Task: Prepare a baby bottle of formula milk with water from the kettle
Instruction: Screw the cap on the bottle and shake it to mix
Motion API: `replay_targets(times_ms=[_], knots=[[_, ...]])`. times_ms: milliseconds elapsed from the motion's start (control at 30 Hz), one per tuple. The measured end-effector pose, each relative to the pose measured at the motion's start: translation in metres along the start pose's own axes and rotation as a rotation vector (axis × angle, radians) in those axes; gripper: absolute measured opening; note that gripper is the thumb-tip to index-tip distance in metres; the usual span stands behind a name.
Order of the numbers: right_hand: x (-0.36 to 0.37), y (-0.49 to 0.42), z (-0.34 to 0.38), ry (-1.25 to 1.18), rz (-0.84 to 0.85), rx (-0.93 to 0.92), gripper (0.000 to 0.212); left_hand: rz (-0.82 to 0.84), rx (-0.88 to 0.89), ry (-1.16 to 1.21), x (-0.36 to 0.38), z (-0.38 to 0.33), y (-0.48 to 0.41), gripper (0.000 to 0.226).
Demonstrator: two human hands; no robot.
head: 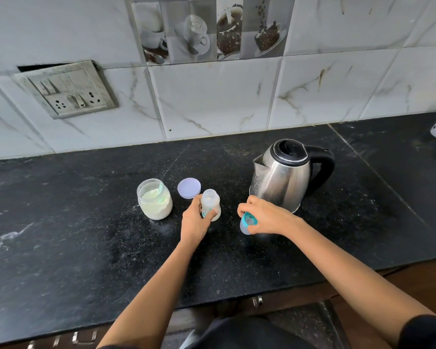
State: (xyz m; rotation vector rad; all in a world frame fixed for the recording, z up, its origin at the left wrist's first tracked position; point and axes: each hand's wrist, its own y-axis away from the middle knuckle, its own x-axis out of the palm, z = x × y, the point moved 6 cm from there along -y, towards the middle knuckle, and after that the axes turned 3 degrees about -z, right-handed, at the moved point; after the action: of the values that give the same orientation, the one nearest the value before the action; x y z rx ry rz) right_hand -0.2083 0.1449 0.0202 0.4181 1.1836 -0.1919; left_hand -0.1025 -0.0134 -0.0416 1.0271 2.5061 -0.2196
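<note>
A black, speckled stone countertop (86,222) runs below glossy white wall tiles (212,96) with marble veining. Far right of centre stands a rounded brushed-steel kettle (285,177) with a black lid and a curved black handle, its spout turned left. Left of centre sits a squat, clear, open jar (154,199) of pale creamy powder. The baby bottle (210,201), a small translucent cylinder with no top, stands upright between jar and kettle. The left hand (195,220) grasps its near left side, fingers curled round it. Just beyond lies a flat, round lilac lid (189,188). Right of the bottle and apart from it, near the kettle's base, the right hand (267,217) grips the teal screw ring (248,221) with its clear cap, tipped sideways.
</note>
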Motion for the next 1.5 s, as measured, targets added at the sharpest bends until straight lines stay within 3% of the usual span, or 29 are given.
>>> replay_targets(times_ms=[600, 700, 800, 900, 1000, 1067, 1233, 1500], knots=[[0.019, 0.012, -0.011, -0.225, -0.136, 0.178, 0.031, 0.038, -0.033, 0.059, -0.004, -0.002, 0.001, 0.056], [0.022, 0.013, -0.013, -0.24, -0.156, 0.194, 0.036, -0.063, -0.066, 0.068, -0.009, -0.003, 0.01, 0.073], [0.023, 0.016, -0.014, -0.268, -0.192, 0.208, 0.038, -0.225, 0.073, -0.032, -0.013, -0.009, 0.033, 0.064], [0.021, 0.018, -0.014, -0.282, -0.222, 0.218, 0.041, 0.017, 0.243, -0.148, 0.013, -0.019, 0.051, 0.054], [0.02, 0.019, -0.015, -0.268, -0.227, 0.232, 0.044, 0.323, 0.211, -0.259, 0.045, -0.021, 0.053, 0.072], [0.019, 0.019, -0.016, -0.27, -0.228, 0.239, 0.043, 0.403, 0.206, -0.288, 0.058, -0.026, 0.05, 0.077], [0.019, 0.023, -0.017, -0.294, -0.237, 0.248, 0.039, 0.409, 0.253, -0.332, 0.07, -0.033, 0.04, 0.055], [-0.004, 0.026, -0.021, -0.458, -0.315, 0.282, 0.038, 0.377, 0.2, -0.263, 0.071, -0.023, 0.036, 0.052]])
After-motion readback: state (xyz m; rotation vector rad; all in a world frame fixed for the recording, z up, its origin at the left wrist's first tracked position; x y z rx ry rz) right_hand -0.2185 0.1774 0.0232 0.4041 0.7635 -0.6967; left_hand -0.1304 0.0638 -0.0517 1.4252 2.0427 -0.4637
